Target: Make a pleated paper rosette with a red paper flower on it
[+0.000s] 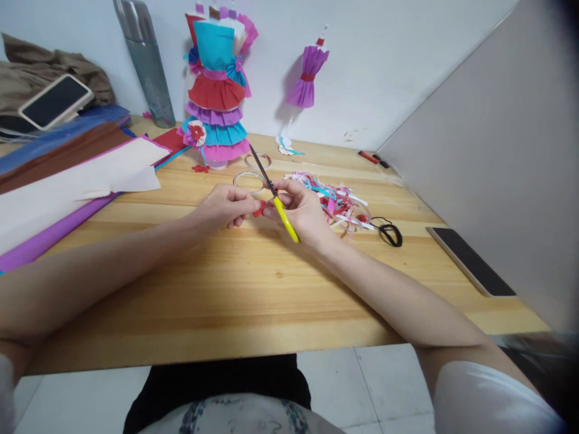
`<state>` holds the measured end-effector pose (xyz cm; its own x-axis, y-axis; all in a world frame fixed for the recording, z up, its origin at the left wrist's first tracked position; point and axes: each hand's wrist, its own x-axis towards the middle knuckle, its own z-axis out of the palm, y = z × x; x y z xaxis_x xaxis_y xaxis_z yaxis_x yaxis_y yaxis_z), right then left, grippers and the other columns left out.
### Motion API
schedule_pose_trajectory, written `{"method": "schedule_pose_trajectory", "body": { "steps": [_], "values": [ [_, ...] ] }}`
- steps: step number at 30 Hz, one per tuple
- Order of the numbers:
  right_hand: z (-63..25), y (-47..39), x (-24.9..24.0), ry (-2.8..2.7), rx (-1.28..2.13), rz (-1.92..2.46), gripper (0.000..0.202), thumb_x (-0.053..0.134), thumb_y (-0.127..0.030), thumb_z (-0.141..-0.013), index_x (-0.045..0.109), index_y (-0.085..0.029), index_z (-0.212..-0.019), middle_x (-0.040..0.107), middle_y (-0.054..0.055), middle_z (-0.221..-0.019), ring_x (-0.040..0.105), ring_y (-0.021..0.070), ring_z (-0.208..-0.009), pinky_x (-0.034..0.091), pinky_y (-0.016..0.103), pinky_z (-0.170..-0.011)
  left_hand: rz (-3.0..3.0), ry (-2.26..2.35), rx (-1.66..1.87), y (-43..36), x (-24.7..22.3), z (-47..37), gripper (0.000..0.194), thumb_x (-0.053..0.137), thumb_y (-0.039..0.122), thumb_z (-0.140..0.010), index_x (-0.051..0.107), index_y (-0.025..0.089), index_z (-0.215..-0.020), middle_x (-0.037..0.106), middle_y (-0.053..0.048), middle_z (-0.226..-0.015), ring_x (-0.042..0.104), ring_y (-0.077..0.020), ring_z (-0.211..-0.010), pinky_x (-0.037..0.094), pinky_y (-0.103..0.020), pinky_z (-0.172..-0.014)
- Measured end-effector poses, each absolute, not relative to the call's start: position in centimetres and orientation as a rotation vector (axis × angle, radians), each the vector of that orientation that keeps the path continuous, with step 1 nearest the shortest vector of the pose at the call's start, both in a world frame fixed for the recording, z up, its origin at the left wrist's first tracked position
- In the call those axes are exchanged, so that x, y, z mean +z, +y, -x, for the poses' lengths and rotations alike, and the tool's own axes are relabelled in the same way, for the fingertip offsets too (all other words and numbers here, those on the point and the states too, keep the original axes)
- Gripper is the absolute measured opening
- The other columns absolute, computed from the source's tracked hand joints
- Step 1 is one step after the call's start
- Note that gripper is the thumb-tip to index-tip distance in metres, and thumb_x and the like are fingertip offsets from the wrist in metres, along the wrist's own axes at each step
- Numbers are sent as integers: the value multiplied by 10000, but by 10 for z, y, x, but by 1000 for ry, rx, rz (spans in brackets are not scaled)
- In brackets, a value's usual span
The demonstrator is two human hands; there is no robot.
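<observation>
Between the fingertips of my left hand [230, 205] is a small red paper piece [259, 208], pinched near the table's middle. My right hand [301, 211] is closed around a pair of scissors [284, 218] with yellow handles, the dark blades pointing up and away to the left. My right fingertips meet the red piece from the other side; whether they grip it too, I cannot tell. Just beyond my hands lie two tape rolls, the nearer a clear tape roll [248, 181]. Paper scraps [337, 202] in pink, blue, white and red are heaped beside my right hand.
Crepe paper sheets [81, 175] cover the left side, near a bottle [149, 72] and a phone [56, 101]. At the back stand a ruffled paper dress [217, 90] and a smaller purple one [309, 78]. A black hair tie [391, 234] and another phone [470, 259] lie right.
</observation>
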<state>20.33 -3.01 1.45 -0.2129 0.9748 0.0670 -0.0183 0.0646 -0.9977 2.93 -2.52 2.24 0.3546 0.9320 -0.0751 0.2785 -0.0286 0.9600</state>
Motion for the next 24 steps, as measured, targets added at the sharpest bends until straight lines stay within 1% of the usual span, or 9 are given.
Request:
{"method": "schedule_pose_trajectory", "body": {
  "steps": [2, 5, 9, 12, 15, 17, 19, 22, 24],
  "values": [
    [-204, -29, 13, -1403, 1309, 1037, 539, 872, -363, -504, 583, -229, -939, 612, -41, -644, 586, 128, -566, 485, 270, -563, -1527, 1136, 768, -25, 24, -29, 268, 589, 350, -763, 577, 170, -565, 494, 10, -488, 426, -83, -447, 285, -214, -430],
    [-205, -28, 11, -1424, 1288, 1035, 554, 882, -379, -493, 582, -232, -934, 612, -42, -655, 598, 131, -574, 502, 274, -580, -1558, 1136, 761, -25, 26, -29, 247, 608, 361, -756, 600, 170, -599, 491, 15, -491, 407, -82, -443, 258, -219, -429],
    [-205, -27, 9, -1451, 1266, 1040, 549, 875, -377, -522, 580, -224, -959, 593, -37, -670, 599, 131, -596, 481, 264, -577, -1620, 1161, 745, -26, 26, -32, 167, 659, 283, -702, 616, 163, -595, 453, 42, -436, 373, -69, -420, 234, -214, -430],
    [-205, -27, 9, -1441, 1285, 1035, 570, 881, -364, -512, 577, -213, -970, 591, -30, -686, 597, 134, -610, 469, 266, -578, -1602, 1125, 744, -25, 23, -32, 163, 665, 262, -694, 610, 162, -576, 446, 49, -415, 358, -61, -404, 230, -210, -425],
    [-206, -29, 12, -1415, 1297, 999, 600, 874, -402, -523, 544, -220, -989, 563, -45, -667, 547, 110, -558, 423, 242, -513, -1506, 1058, 772, -24, 21, -30, 161, 676, 267, -695, 620, 159, -589, 462, 43, -425, 361, -57, -409, 240, -201, -423],
    [-207, -31, 15, -1388, 1293, 955, 600, 853, -461, -555, 503, -228, -982, 543, -60, -656, 475, 80, -484, 363, 224, -446, -1403, 1015, 851, -24, 22, -30, 176, 687, 279, -700, 623, 154, -594, 473, 33, -440, 370, -56, -422, 250, -196, -425],
    [-208, -33, 16, -1377, 1292, 908, 585, 819, -525, -599, 467, -235, -965, 527, -69, -654, 429, 67, -436, 330, 223, -412, -1296, 983, 935, -26, 24, -31, 209, 698, 291, -704, 610, 150, -578, 476, 25, -451, 374, -55, -428, 255, -195, -424],
    [-208, -35, 12, -1447, 1292, 831, 542, 742, -599, -683, 445, -243, -964, 517, -58, -690, 493, 98, -488, 380, 246, -456, -1153, 949, 1052, -30, 31, -34, 252, 710, 289, -703, 564, 155, -547, 465, 25, -469, 375, -53, -431, 260, -194, -419],
    [-208, -36, 7, -1511, 1262, 783, 517, 647, -672, -743, 463, -240, -962, 512, -41, -721, 500, 109, -540, 408, 263, -510, -1081, 926, 1128, -33, 36, -35, 245, 709, 275, -710, 555, 158, -559, 463, 28, -495, 382, -53, -441, 282, -194, -425]
  ]
}}
